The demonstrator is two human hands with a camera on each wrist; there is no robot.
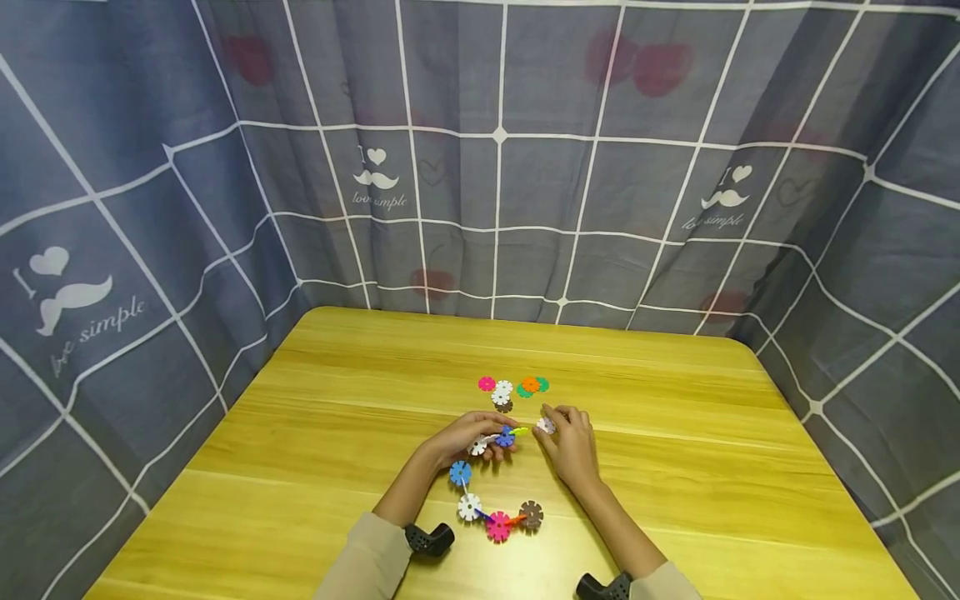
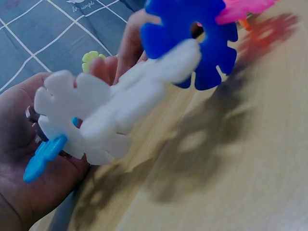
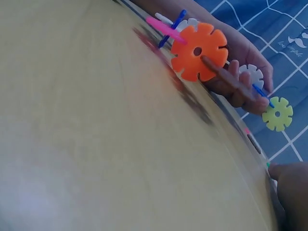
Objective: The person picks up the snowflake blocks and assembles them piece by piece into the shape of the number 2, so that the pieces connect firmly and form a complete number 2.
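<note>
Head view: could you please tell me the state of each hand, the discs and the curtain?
Left hand, gripping the chain
Right hand, pinching the pale disc
Chain, linked, curved
Pale disc, apart from the chain
Loose discs, flat, some overlapping
Curtain, hanging in folds

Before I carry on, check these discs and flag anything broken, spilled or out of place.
Nothing stands out. The chain looks joined, held in the left hand; the right hand holds a pale disc, and the loose discs lie grouped on the table. No damage shows.
</note>
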